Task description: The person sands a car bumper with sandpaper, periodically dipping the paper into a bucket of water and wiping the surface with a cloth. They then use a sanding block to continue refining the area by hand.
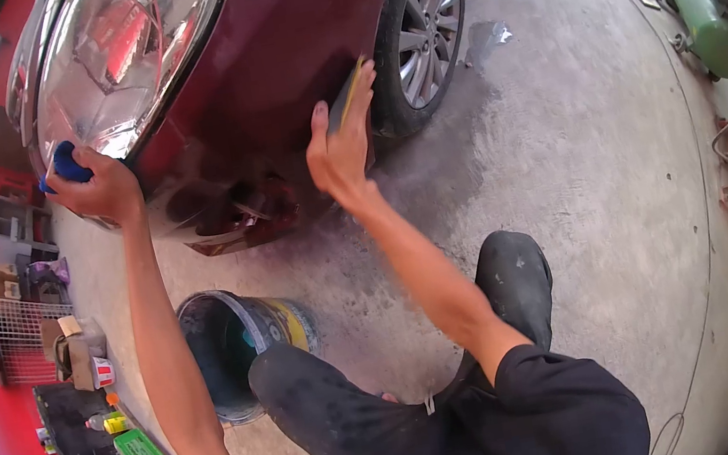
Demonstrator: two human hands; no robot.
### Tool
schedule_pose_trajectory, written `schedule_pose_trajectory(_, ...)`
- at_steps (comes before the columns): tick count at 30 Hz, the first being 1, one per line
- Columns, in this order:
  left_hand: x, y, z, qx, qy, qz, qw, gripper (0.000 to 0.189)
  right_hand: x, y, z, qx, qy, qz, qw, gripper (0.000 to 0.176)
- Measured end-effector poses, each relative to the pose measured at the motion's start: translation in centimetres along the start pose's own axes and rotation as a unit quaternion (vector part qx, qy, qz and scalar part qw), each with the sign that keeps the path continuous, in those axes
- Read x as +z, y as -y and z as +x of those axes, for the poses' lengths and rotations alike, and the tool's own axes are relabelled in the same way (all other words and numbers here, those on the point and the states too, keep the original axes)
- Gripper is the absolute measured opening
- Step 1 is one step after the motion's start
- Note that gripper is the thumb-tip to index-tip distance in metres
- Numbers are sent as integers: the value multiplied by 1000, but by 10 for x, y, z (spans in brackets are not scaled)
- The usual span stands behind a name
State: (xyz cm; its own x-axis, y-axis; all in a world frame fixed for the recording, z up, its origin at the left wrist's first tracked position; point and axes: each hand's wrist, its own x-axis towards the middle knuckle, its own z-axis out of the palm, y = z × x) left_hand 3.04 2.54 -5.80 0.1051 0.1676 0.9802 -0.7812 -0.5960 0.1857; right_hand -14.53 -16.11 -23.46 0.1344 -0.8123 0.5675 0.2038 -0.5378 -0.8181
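Note:
I crouch at the front corner of a dark red car (277,41). My right hand (339,141) presses a thin yellow-edged sanding pad (348,87) flat against the red bumper, just beside the front wheel (422,23). My left hand (96,189) is closed on a blue sponge (67,165) held against the bumper edge below the headlight (105,64). The bumper surface between my hands looks dull and wet.
A bucket (253,340) with dark water stands on the concrete by my left knee. Boxes, bottles and a wire basket (24,338) crowd the left side on a red floor strip. A green air compressor (701,12) with hoses sits far right.

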Motion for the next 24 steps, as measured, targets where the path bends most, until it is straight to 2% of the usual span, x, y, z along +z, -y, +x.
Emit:
schedule_pose_trajectory(4,-4,-7,-2,4,3,4,1000,29,6,-12,112,-21,-38,-47,998,73)
schedule_pose_trajectory(5,-5,-9,-4,-25,7,5,1000,29,1,-11,103,-1,-21,-42,999,72)
schedule_pose_trajectory(6,-6,-4,-3,14,0,41,999,28,-2,-3,83,18,-4,-33,999,73)
schedule_pose_trajectory(8,-9,-13,1,8,-3,15,1000,27,-5,12,13,-30,11,9,999,73)
schedule_pose_trajectory(9,-10,-12,1,23,-8,6,1000,27,-6,-3,-14,-24,29,-20,999,73)
schedule_pose_trajectory(10,-6,-14,2,39,-15,-6,999,26,3,-16,-14,-21,40,-50,998,74)
schedule_pose_trajectory(12,-8,-15,1,44,-24,21,999,25,2,4,53,-14,-9,-24,1000,72)
schedule_pose_trajectory(13,-8,-14,-1,4,-1,6,1000,30,3,3,92,-9,-12,-22,1000,73)
schedule_pose_trajectory(14,-9,-16,0,11,0,6,1000,30,2,13,120,17,-16,-24,999,75)
schedule_pose_trajectory(15,-11,-22,2,2,-6,-5,1000,29,7,9,125,24,-39,-19,999,85)
schedule_pose_trajectory(16,-11,-21,1,-11,-11,16,1000,26,3,13,110,58,-29,-11,998,85)
schedule_pose_trajectory(18,-11,-19,1,9,-5,14,1000,26,6,3,49,20,-29,23,999,79)
schedule_pose_trajectory(20,-12,-23,1,-29,-6,-13,999,26,10,0,-16,5,-14,-10,1000,75)
schedule_pose_trajectory(22,-12,-24,4,-32,-5,-21,999,26,8,4,-1,9,-22,-14,1000,77)
schedule_pose_trajectory(24,-13,-24,1,-37,-1,-25,999,26,6,8,52,28,-19,-52,998,78)
